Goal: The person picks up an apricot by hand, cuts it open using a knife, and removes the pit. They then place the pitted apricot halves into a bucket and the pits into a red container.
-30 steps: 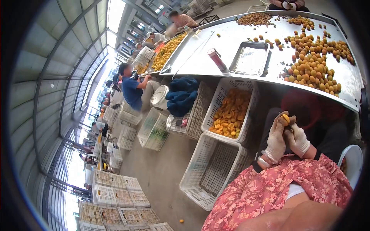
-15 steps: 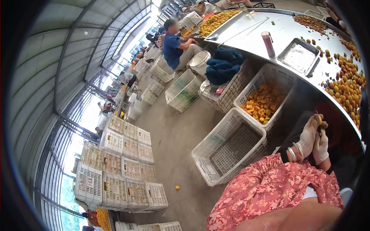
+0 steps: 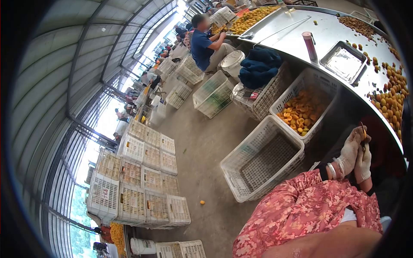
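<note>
**Orange fruit (image 3: pixel 365 134) pinched at your gloved fingertips**

The fruit sat just below the edge of the metal table (image 3: pixel 279 33). Your left hand (image 3: pixel 347 151) had its fingers closed on it; your right hand (image 3: pixel 363 162) met it from the other side, but I could not tell whether those fingers gripped anything. A thin dark strip, perhaps a blade, stuck up beside the fruit.

Near your left hand stood a white crate (image 3: pixel 287 91) of split orange fruit, with a second crate (image 3: pixel 270 158) in front of it. On the table lay a metal tray (image 3: pixel 343 62), a reddish flask (image 3: pixel 309 45) and a fruit pile (image 3: pixel 389 102).

Beyond the crates, a small red label (image 3: pixel 254 95) showed below a blue cloth (image 3: pixel 259 67). Red writing (image 3: pixel 104 193) marked one of the stacked crates (image 3: pixel 155 185); neither could be read.
</note>
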`<state>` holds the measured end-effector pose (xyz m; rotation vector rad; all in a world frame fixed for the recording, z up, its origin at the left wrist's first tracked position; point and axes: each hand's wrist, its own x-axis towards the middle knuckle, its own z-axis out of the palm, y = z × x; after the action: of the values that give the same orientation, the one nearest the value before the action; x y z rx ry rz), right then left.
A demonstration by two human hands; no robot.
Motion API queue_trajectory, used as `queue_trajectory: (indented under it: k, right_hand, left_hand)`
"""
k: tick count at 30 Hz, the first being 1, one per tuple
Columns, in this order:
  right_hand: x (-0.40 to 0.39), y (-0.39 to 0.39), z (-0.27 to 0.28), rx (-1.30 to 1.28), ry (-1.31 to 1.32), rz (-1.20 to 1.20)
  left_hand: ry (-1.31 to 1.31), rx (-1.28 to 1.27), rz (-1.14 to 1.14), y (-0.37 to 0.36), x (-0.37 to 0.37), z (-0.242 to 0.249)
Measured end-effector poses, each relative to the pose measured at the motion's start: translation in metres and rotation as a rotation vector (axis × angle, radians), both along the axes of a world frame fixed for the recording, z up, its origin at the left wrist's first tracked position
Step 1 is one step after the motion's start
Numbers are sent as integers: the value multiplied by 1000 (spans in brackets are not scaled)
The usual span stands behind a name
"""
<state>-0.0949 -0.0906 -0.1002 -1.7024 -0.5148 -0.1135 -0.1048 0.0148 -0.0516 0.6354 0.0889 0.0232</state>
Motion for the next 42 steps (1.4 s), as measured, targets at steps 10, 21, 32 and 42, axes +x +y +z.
queue_trajectory:
  k: [10,21,32,42]
  right_hand:
    - [-7,13,23,152,-15,-37]
    - [-6,0,6,93,123,59]
    - [2,-5,21,-57,113,44]
    - [-7,-17,10,632,760,392]
  left_hand:
    - [-200,124,58,11,-6,29]
    - [25,34,6,4,-6,20]
    - [-88,152,24,4,-4,20]
    - [16,218,-72,6,-16,26]
